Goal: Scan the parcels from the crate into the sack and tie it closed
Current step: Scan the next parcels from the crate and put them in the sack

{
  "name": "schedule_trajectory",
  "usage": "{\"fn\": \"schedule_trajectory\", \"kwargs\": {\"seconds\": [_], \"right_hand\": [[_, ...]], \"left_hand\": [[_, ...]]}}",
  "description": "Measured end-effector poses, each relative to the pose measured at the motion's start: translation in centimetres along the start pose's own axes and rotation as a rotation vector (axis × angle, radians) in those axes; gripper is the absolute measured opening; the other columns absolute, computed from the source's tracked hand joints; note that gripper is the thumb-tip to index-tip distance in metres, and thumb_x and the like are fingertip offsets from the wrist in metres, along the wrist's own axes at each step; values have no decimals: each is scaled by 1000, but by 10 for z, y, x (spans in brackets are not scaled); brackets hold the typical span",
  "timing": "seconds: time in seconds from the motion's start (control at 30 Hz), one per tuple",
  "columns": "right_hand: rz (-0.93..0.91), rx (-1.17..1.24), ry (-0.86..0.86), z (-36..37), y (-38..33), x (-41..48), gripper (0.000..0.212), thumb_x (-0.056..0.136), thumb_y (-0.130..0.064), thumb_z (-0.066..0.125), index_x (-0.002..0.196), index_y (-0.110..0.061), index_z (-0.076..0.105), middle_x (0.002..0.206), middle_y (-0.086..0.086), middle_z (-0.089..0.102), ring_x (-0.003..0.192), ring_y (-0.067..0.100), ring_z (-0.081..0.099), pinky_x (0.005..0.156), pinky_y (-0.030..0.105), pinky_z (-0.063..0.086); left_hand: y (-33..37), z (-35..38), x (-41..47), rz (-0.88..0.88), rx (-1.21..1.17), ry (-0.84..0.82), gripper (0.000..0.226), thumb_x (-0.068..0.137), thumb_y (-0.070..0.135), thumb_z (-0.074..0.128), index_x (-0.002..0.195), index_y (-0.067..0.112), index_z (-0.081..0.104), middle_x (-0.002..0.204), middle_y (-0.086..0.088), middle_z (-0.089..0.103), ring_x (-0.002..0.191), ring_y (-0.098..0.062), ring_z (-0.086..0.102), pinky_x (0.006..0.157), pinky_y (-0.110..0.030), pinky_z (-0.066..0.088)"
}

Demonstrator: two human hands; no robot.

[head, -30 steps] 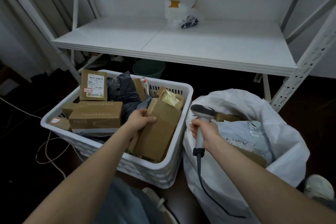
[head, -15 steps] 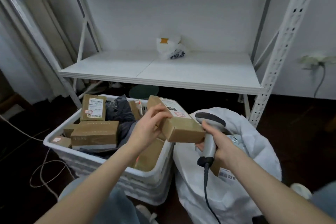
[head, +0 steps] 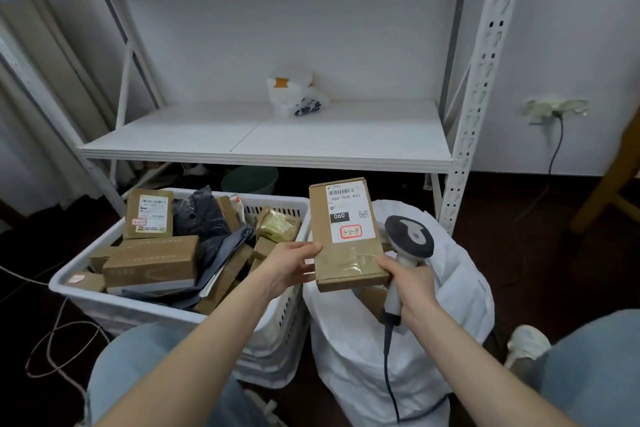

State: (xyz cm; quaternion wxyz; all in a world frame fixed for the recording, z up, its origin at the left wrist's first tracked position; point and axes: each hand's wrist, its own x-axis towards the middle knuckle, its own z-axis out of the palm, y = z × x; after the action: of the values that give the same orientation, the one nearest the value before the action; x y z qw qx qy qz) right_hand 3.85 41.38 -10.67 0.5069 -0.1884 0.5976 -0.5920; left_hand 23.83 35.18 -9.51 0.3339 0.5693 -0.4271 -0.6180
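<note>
A brown cardboard parcel point(head: 341, 255) with a white shipping label facing me is held upright between the crate and the sack. My left hand point(head: 289, 265) pinches its lower left edge. My right hand point(head: 407, 282) grips the handle of a grey and white barcode scanner point(head: 408, 241), and its thumb touches the parcel's lower right corner. The white plastic crate point(head: 166, 310) on the left holds several cardboard parcels and a dark plastic mailer. The open white sack point(head: 460, 291) stands on the right, with parcels inside mostly hidden.
A white metal shelf point(head: 311, 146) stands behind the crate, with a white plastic bag point(head: 294, 95) on it. The scanner cable point(head: 389, 367) hangs down in front of the sack. Loose cords lie on the dark floor at left. My knees are at the bottom.
My left hand lifted a parcel out of the crate and turned it upright, label toward me. My right hand with the scanner came up beside it. The view tilted upward.
</note>
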Motion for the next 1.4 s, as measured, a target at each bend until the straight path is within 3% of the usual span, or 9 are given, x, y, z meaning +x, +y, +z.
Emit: {"fn": "schedule_trajectory", "kwargs": {"seconds": [0.07,0.13,0.23,0.3,0.43,0.63,0.93,1.4], "right_hand": [[-40,-34,6,-8,8,0,21,75,-12,78,92,-12,66,93,7,71,91,25,66,90,44,53],[-53,-54,21,-15,12,-1,28,79,-16,76,104,-9,66,92,3,70,92,21,64,88,38,51],[-17,-2,-1,-22,15,-4,24,84,-15,72,103,0,66,73,8,67,63,18,60,66,34,52],[5,-34,-17,-22,18,-9,24,85,-11,70,100,7,65,60,7,60,45,13,50,52,29,44],[3,-76,-20,-20,29,-17,28,83,-9,71,102,10,63,51,3,57,39,10,46,42,23,40],[20,-151,-26,-23,36,-24,17,83,-13,71,85,4,67,49,2,57,39,11,48,47,26,42],[56,-193,-20,-21,36,-30,15,83,-13,70,83,1,66,49,2,55,37,10,47,48,27,44],[80,-162,-15,-21,31,-37,10,82,-6,66,74,-1,63,50,4,52,38,12,44,46,27,41]], "left_hand": [[-7,6,4,-27,-27,13,31,89,12,66,119,3,61,85,-5,73,80,-21,69,72,-33,58],[-19,10,11,-26,4,30,40,87,8,68,124,3,55,92,-7,73,85,-22,70,79,-35,58],[-41,18,21,-23,30,44,50,85,5,70,131,2,50,116,-12,67,99,-26,68,87,-40,56],[-56,26,27,-32,25,49,50,86,2,68,132,3,49,115,-10,66,100,-26,67,91,-43,54],[-81,40,36,-47,42,51,47,87,-1,66,131,3,50,103,-5,65,95,-23,65,85,-39,54],[-99,45,45,-41,87,72,46,87,-6,63,130,1,50,110,-10,61,97,-25,60,65,-25,50],[-114,42,56,-37,148,97,51,85,-4,66,133,3,51,119,-13,61,109,-29,60,72,-29,51],[-115,41,60,-31,150,126,51,86,-3,66,134,4,50,122,-14,60,107,-27,60,71,-28,51]]}}
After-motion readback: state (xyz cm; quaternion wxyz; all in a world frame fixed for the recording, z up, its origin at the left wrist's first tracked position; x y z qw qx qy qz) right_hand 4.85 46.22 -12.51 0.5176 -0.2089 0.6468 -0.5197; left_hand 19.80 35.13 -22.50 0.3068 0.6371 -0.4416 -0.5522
